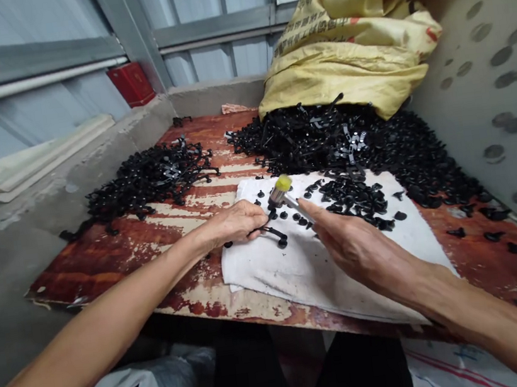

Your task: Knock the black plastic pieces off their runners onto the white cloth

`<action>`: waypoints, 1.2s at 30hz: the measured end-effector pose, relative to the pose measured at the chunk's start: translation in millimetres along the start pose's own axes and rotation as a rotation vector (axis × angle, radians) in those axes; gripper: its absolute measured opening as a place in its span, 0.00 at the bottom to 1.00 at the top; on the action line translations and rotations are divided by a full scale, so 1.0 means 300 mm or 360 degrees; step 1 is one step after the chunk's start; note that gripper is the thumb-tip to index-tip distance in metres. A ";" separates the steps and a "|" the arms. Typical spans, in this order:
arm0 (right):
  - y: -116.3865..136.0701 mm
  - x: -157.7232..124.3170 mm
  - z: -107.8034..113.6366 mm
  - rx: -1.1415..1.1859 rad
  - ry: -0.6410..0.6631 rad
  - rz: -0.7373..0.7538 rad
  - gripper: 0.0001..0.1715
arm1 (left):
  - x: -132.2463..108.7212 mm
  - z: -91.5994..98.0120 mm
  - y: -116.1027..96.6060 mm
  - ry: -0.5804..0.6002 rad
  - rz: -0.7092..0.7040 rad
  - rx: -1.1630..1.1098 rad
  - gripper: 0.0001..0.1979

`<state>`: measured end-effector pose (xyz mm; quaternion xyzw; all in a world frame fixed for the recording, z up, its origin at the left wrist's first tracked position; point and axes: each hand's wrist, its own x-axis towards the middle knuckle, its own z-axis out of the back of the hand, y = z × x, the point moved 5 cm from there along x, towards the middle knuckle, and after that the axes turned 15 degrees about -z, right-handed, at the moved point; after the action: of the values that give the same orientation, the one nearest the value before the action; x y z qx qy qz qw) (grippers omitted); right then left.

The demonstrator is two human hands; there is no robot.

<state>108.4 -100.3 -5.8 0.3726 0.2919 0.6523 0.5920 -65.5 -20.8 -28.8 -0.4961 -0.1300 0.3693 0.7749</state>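
Observation:
My left hand [234, 222] is closed in a pinch on a black plastic sprue piece [274, 234] lying on a white cloth [297, 271]. My right hand [348, 242] grips a small brush with a yellow tip [281, 189], held just above and right of that piece. Several small black round parts [349, 197] lie loose on the cloth beside both hands.
A pile of black sprues [147, 179] lies at the left on the worn red board [105, 258]. A larger heap of black parts [375, 140] spreads at the right under a yellow sack [353, 47]. Grey walls [488, 93] close in the bench; a red box [132, 83] stands behind.

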 end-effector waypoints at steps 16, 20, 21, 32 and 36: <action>-0.123 -0.110 0.036 0.1115 0.0011 -0.0838 0.23 | -0.062 0.015 0.023 -0.0038 -0.0047 -0.0739 0.22; -0.175 -0.148 0.027 0.1400 -0.0101 -0.0880 0.24 | -0.092 0.026 0.027 -0.0079 -0.0089 -0.0867 0.25; -0.179 -0.151 0.026 0.1429 -0.0117 -0.0878 0.24 | -0.097 0.024 0.026 -0.0073 -0.0092 -0.0870 0.24; -0.193 -0.157 0.033 0.1454 -0.0092 -0.0892 0.24 | -0.124 0.206 0.018 -0.0481 0.0042 -0.0219 0.17; -0.195 -0.163 0.034 0.1440 -0.0125 -0.0946 0.25 | -0.202 0.571 -0.042 -0.1501 0.0319 0.0710 0.12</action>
<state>150.5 -141.8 -55.0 0.5157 0.6141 0.2516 0.5419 -199.2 49.2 73.2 -0.1093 -0.3347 0.6432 0.6799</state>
